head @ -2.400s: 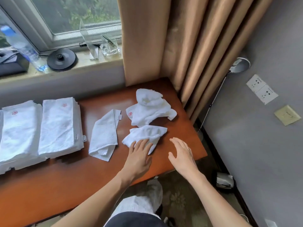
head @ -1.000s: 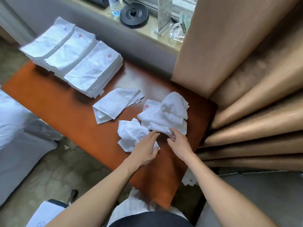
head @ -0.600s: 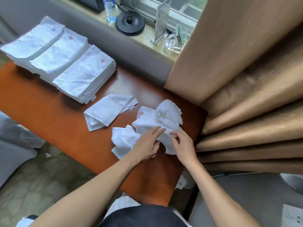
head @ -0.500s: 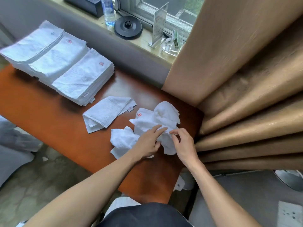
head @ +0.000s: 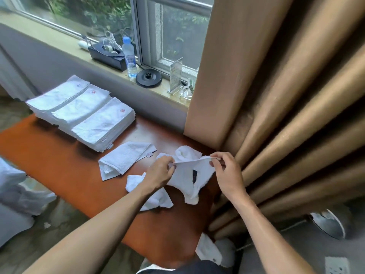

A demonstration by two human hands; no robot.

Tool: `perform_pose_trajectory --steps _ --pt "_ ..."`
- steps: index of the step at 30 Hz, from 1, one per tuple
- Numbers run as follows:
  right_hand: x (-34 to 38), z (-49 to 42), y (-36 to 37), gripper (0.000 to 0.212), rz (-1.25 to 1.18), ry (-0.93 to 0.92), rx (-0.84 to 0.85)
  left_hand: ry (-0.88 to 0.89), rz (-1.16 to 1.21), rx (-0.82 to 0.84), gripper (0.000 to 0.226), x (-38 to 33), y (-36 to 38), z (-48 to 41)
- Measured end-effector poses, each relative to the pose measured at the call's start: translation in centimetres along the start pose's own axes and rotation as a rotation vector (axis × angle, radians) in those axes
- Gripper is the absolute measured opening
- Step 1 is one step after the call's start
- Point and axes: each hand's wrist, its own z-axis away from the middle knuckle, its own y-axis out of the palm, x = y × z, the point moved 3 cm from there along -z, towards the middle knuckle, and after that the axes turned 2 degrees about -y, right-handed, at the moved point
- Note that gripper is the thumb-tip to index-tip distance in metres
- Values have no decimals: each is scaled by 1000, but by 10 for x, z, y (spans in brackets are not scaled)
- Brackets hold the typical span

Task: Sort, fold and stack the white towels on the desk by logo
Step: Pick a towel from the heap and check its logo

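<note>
A white towel (head: 189, 178) hangs lifted above the right end of the brown desk (head: 59, 171). My left hand (head: 161, 173) pinches its upper left corner and my right hand (head: 225, 171) pinches its upper right corner, with the top edge stretched between them. A crumpled towel (head: 154, 198) lies under my left wrist. Another crumpled one (head: 186, 153) sits behind the lifted towel. A loosely folded towel (head: 122, 159) lies to the left. Three stacks of folded towels (head: 83, 113) with red logos stand at the back left.
Tan curtains (head: 276, 95) hang close against the desk's right end. The windowsill holds a water bottle (head: 129, 56), a black box (head: 107, 54), a black kettle base (head: 149, 78) and a sign holder (head: 175, 76). White cloths (head: 213, 252) lie on the floor by my legs.
Both hands have pinched the corners of one towel from the crumpled pile and lifted it, spreading its top edge apart. The camera view has tilted up toward the window.
</note>
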Motion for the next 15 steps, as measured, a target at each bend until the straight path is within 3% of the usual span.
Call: perform_pose_trajectory --steps 7,12,15 --pt "22 9 -38 28 -107 -58 -37 39 -110 -136 23 -35 -19 15" --pt "28 12 -67 16 -70 -113 -82 175 -358 -358 25 -62 -50 27" --pt "24 17 -75 17 -59 -97 -41 166 -377 -353 27 -72 -60 38"
